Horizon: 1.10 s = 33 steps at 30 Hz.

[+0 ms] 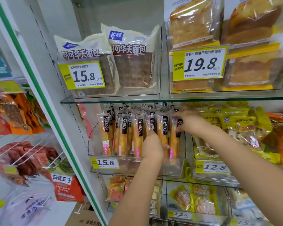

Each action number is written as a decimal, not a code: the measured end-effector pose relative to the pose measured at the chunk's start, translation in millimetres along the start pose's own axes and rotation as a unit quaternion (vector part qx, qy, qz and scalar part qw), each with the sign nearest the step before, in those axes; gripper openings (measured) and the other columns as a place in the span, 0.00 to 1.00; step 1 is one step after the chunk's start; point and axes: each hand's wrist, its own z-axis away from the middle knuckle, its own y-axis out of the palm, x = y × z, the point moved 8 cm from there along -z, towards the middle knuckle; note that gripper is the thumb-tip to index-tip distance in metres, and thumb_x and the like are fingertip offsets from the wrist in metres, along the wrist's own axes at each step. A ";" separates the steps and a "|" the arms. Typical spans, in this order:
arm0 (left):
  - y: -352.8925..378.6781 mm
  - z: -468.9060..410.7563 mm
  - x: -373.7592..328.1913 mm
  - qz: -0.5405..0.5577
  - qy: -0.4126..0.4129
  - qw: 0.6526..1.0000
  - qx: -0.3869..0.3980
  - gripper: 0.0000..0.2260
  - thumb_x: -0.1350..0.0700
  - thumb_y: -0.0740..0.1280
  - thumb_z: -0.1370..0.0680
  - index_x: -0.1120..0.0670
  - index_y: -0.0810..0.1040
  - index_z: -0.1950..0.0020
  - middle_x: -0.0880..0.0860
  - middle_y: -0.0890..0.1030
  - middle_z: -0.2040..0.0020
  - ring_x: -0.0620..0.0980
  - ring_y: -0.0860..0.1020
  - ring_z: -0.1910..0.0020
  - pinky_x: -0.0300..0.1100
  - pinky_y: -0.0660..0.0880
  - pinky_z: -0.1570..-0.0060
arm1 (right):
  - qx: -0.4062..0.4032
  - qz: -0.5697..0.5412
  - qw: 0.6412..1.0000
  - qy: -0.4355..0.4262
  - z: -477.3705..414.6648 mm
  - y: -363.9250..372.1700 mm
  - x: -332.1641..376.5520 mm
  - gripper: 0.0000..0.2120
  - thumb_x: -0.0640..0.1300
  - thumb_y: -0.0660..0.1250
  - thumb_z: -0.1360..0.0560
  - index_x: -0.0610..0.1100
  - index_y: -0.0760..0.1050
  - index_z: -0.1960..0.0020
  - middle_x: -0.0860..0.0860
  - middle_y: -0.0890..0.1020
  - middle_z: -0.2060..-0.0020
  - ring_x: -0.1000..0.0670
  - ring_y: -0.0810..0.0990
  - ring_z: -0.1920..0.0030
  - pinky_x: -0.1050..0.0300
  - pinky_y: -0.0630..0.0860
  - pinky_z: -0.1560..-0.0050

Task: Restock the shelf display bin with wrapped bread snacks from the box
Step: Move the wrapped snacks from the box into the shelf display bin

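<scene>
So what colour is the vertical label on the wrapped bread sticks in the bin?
Black with white lettering, on the long clear-wrapped bread sticks; head view.

Golden bread snacks [137, 136], black-pink labels; yellow price tag [104, 163]
</scene>
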 end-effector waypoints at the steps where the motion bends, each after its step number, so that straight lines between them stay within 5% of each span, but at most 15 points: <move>1: -0.2 -0.5 1.0 0.001 -0.002 1.000 -0.008 0.31 0.53 0.72 0.27 0.62 0.62 0.30 0.57 0.81 0.46 0.53 0.80 0.45 0.44 0.76 0.50 | -0.002 0.009 1.000 0.001 2.0 1.6 -0.8 0.30 0.46 0.72 0.28 0.55 0.66 0.29 0.46 0.60 0.27 0.43 0.56 0.26 0.47 0.60 0.27; 6: 1.2 5.8 7.9 -0.150 -0.001 0.989 0.002 0.09 0.57 0.68 0.23 0.59 0.76 0.44 0.52 0.77 0.59 0.50 0.77 0.60 0.39 0.75 0.62 | -0.007 0.057 0.998 -0.037 13.1 19.0 5.9 0.36 0.42 0.65 0.24 0.53 0.50 0.23 0.46 0.53 0.24 0.40 0.47 0.24 0.47 0.54 0.26; 10: -1.0 14.4 10.3 -0.125 -0.006 0.992 0.018 0.08 0.56 0.67 0.23 0.59 0.77 0.47 0.54 0.81 0.51 0.52 0.80 0.52 0.41 0.74 0.59 | -0.002 0.023 0.999 -0.030 19.5 27.5 3.2 0.38 0.46 0.61 0.22 0.51 0.39 0.22 0.45 0.42 0.23 0.39 0.39 0.24 0.47 0.47 0.25; 14: -27.5 38.3 7.0 -0.023 0.078 0.995 -0.057 0.11 0.54 0.65 0.22 0.55 0.75 0.42 0.52 0.79 0.46 0.50 0.79 0.51 0.42 0.74 0.54 | -0.127 -0.083 0.988 -0.037 35.4 -4.0 7.0 0.33 0.43 0.63 0.23 0.47 0.51 0.23 0.42 0.54 0.24 0.40 0.52 0.24 0.49 0.57 0.27; 17: -56.0 79.1 19.1 0.114 0.151 0.972 -0.137 0.08 0.56 0.65 0.23 0.51 0.72 0.44 0.46 0.77 0.48 0.42 0.74 0.55 0.33 0.69 0.48 | -0.228 -0.176 0.953 -0.097 66.3 -32.7 26.7 0.19 0.44 0.63 0.23 0.45 0.69 0.32 0.45 0.77 0.41 0.46 0.76 0.41 0.51 0.71 0.38; 20: -60.6 124.3 68.8 0.214 0.134 0.955 -0.153 0.05 0.52 0.66 0.24 0.50 0.70 0.52 0.46 0.76 0.64 0.44 0.75 0.64 0.37 0.72 0.60 | -0.218 -0.236 0.935 -0.147 107.1 -23.8 54.6 0.08 0.51 0.60 0.21 0.47 0.75 0.52 0.50 0.80 0.69 0.48 0.79 0.66 0.54 0.73 0.62; 24: -32.7 176.6 164.7 0.222 0.047 0.965 -0.131 0.09 0.46 0.65 0.24 0.49 0.71 0.58 0.47 0.74 0.73 0.41 0.71 0.74 0.35 0.65 0.72 | -0.117 -0.185 0.954 -0.204 157.4 52.2 98.2 0.23 0.58 0.55 0.21 0.44 0.72 0.66 0.49 0.74 0.75 0.47 0.74 0.72 0.54 0.66 0.70; 29: 36.8 246.8 307.0 0.182 -0.138 0.972 -0.046 0.10 0.48 0.65 0.23 0.55 0.75 0.53 0.49 0.73 0.73 0.46 0.72 0.74 0.37 0.64 0.75 | 0.090 -0.105 0.973 -0.186 212.2 204.3 123.5 0.18 0.56 0.56 0.20 0.46 0.72 0.62 0.54 0.73 0.73 0.54 0.70 0.73 0.59 0.61 0.74; 33: 93.2 310.7 404.1 0.173 -0.247 0.953 0.027 0.06 0.52 0.65 0.23 0.50 0.72 0.58 0.47 0.73 0.72 0.47 0.74 0.70 0.39 0.66 0.71 | 0.263 -0.107 0.951 -0.125 265.5 336.4 121.6 0.10 0.46 0.61 0.22 0.43 0.68 0.59 0.46 0.78 0.67 0.45 0.76 0.66 0.49 0.73 0.63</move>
